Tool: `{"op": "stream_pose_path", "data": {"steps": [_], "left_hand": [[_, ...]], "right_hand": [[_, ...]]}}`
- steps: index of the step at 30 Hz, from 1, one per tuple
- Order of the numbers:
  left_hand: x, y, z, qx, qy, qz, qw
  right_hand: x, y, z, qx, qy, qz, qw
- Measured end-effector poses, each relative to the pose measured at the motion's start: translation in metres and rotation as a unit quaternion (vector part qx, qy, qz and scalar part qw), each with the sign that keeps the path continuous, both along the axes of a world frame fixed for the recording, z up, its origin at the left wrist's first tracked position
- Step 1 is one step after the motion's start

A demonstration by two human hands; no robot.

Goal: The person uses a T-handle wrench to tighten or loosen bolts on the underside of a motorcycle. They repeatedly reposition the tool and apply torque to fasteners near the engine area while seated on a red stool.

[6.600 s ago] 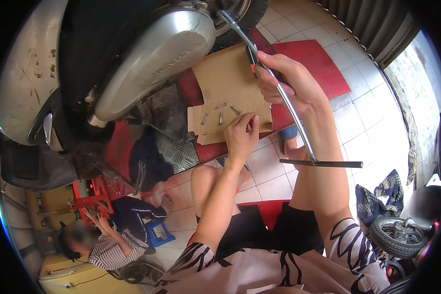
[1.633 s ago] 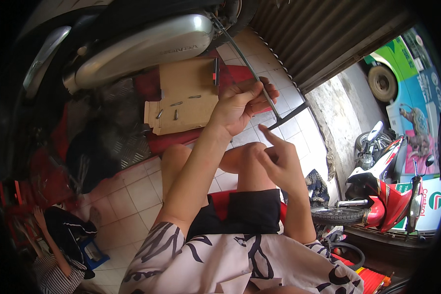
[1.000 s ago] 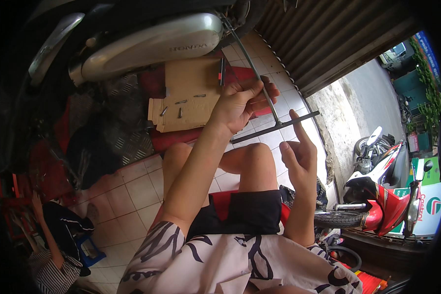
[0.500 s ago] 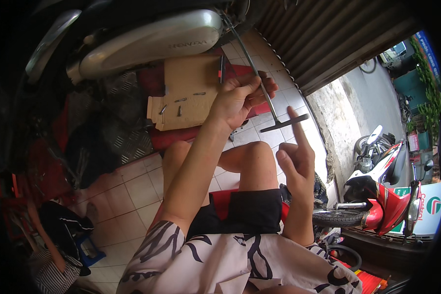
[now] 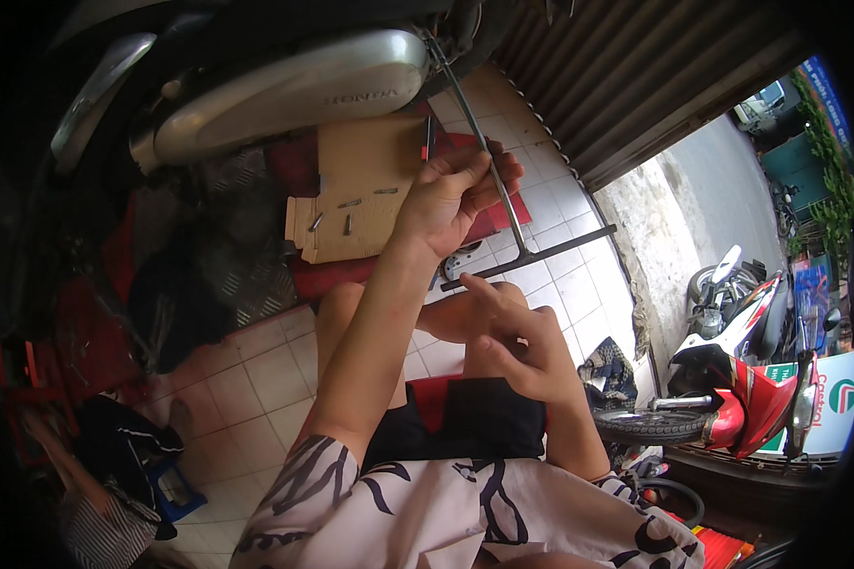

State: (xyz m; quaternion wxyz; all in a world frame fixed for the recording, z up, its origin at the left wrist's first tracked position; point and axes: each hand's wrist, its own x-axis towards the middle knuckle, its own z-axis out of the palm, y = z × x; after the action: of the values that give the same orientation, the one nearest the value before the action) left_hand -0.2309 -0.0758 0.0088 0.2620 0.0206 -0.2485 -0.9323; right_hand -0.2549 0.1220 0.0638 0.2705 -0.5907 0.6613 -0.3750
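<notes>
A long T-handle wrench (image 5: 567, 245) slants down from the underside of a motorcycle, whose silver cover (image 5: 285, 90) fills the upper left. My left hand (image 5: 438, 201) is closed loosely around the wrench's shaft, thumb on top and fingers curled past it. The shaft's far end is lost in shadow beside the cover. Below the crossbar, my right hand (image 5: 531, 351) has its fingers apart and holds nothing. Its index fingertip is by the bar's left end; whether it touches, I cannot tell.
Several bolts (image 5: 348, 225) lie on a cardboard sheet (image 5: 356, 156) beneath the motorcycle. A ribbed shutter (image 5: 598, 85) rises at the upper right. Beyond it, a red and white motorbike (image 5: 731, 398) stands at right. Another person in a striped top (image 5: 109, 531) sits lower left.
The T-bar has turned, showing longer and more slanted. My right hand has moved down and left from the bar's right end toward its left end. My left hand has shifted slightly left, still around the shaft.
</notes>
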Motion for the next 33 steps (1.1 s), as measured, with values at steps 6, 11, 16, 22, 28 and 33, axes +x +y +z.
{"op": "stream_pose_path", "data": {"steps": [6, 11, 16, 22, 28, 33], "left_hand": [[-0.004, 0.001, -0.002, -0.010, -0.007, 0.001, 1.000], [-0.003, 0.001, -0.001, -0.004, -0.032, 0.009, 0.999], [-0.003, 0.001, 0.000, 0.004, -0.033, 0.015, 0.999], [-0.001, 0.000, 0.000, 0.016, -0.031, 0.019, 0.999], [-0.003, 0.003, 0.002, 0.029, -0.050, 0.032, 0.998], [0.001, 0.001, 0.005, 0.021, -0.016, 0.017, 1.000]], "right_hand": [[-0.003, 0.004, -0.009, -0.053, -0.230, -0.207, 0.949], [0.002, -0.002, 0.000, -0.037, -0.056, -0.056, 0.996], [-0.009, -0.005, -0.021, 0.053, -0.104, -0.175, 0.978], [0.007, -0.004, 0.000, -0.017, -0.079, -0.102, 0.992], [-0.017, -0.006, -0.029, 0.074, -0.102, -0.209, 0.970], [-0.005, -0.001, -0.010, -0.021, -0.070, -0.123, 0.990]]}}
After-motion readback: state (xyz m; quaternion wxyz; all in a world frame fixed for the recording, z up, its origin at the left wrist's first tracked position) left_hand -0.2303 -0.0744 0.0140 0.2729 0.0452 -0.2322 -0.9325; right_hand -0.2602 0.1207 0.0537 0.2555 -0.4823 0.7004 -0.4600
